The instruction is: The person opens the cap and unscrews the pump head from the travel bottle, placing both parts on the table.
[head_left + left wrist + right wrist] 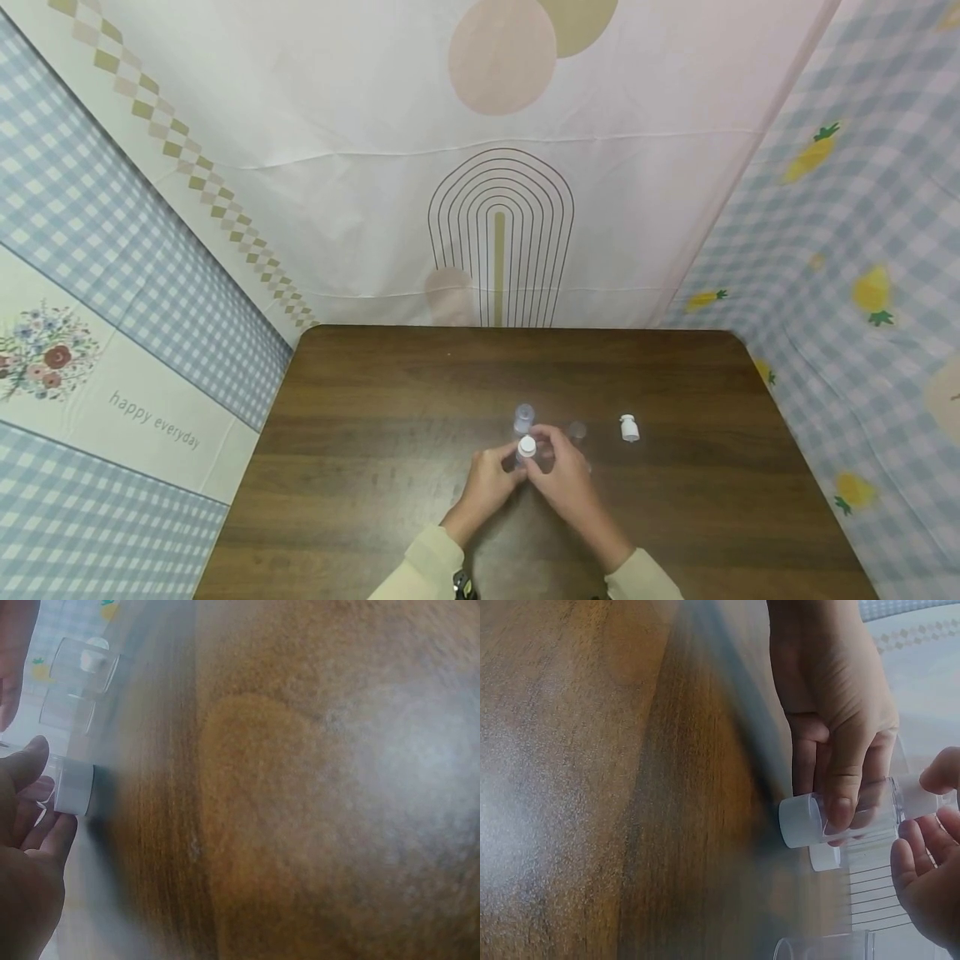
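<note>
Both hands are at a small clear bottle (866,806) with a white base and a white cap (527,446), held upright just over the table. My left hand (489,485) pinches its clear body between thumb and fingers. The thumb and fingers of my right hand (566,477) are around the cap at the top. Behind the hands stands another clear container (524,417). A white bottle-top piece (629,427) lies to the right. In the left wrist view, a clear cylinder (67,710) stands beyond the held bottle.
The dark wooden table (360,467) has a patterned cloth wall (360,233) behind it and checked cloths at both sides. A small clear round piece (577,431) is right of the hands, close to the right knuckles.
</note>
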Available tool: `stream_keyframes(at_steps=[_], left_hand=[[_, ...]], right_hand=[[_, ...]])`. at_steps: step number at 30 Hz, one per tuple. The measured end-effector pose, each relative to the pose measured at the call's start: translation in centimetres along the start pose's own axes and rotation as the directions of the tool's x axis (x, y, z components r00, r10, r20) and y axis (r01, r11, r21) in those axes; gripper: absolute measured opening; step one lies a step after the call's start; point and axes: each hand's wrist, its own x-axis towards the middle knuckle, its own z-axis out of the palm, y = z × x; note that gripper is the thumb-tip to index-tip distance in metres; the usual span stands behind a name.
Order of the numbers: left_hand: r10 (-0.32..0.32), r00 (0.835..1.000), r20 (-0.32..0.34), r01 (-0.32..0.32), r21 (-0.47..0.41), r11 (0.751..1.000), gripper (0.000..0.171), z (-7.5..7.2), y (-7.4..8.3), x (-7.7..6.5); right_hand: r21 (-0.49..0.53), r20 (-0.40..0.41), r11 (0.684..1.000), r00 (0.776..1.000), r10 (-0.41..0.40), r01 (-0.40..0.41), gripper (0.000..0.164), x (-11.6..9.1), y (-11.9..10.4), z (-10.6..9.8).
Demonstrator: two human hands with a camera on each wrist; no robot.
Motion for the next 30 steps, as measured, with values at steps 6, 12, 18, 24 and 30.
stream_keyframes(at_steps=[6,12,18,24,30], left_hand=[[0.017,1.0,-0.025,-0.017,0.011,1.0,0.04,0.06,-0.1,0.07],[0.022,0.999,-0.032,-0.022,0.025,0.999,0.041,0.08,-0.06,0.09],[0.006,1.0,-0.019,-0.006,0.012,1.0,0.045,-0.06,0.05,0.02],[0.032,0.999,-0.039,-0.031,0.028,0.999,0.04,-0.02,0.07,0.08],[0.038,0.998,-0.046,-0.037,0.029,0.999,0.04,0.07,-0.01,0.03]], right_hand=[[-0.049,-0.016,0.999,1.0,0.017,-0.018,0.045,0.07,-0.35,0.18],[-0.055,-0.023,0.997,0.999,0.048,-0.049,0.038,0.24,-0.57,0.34],[-0.048,-0.033,0.998,0.998,-0.046,0.045,0.04,0.1,-0.28,0.51],[-0.029,-0.013,1.0,1.0,-0.011,0.011,0.048,0.13,-0.11,0.6],[-0.025,-0.018,0.999,0.999,0.037,-0.037,0.039,0.17,-0.28,0.59]])
